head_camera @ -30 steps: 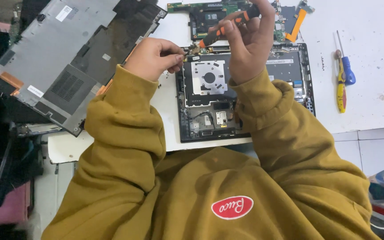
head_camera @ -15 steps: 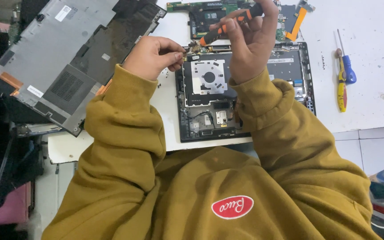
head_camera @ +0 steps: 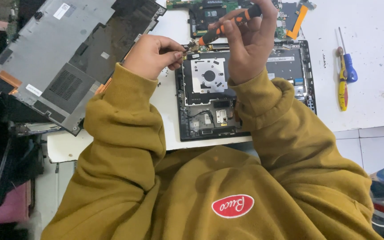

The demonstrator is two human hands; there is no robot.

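Gripping an orange-black screwdriver [head_camera: 230, 24], the right hand [head_camera: 250, 44] angles it toward a small part [head_camera: 191, 46] pinched by the left hand [head_camera: 154, 55] at the laptop chassis's [head_camera: 245, 111] top-left edge; bare table [head_camera: 378, 35] lies rightward.

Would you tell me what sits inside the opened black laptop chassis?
Inside the black laptop chassis: a silver metal plate and small black cables. The right hand covers its upper middle.

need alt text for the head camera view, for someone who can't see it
Seen from above, a person's right hand holds an orange-and-black screwdriver over an opened laptop chassis on a white table, while the left hand pinches a small part at its tip. A removed grey bottom cover lies left.
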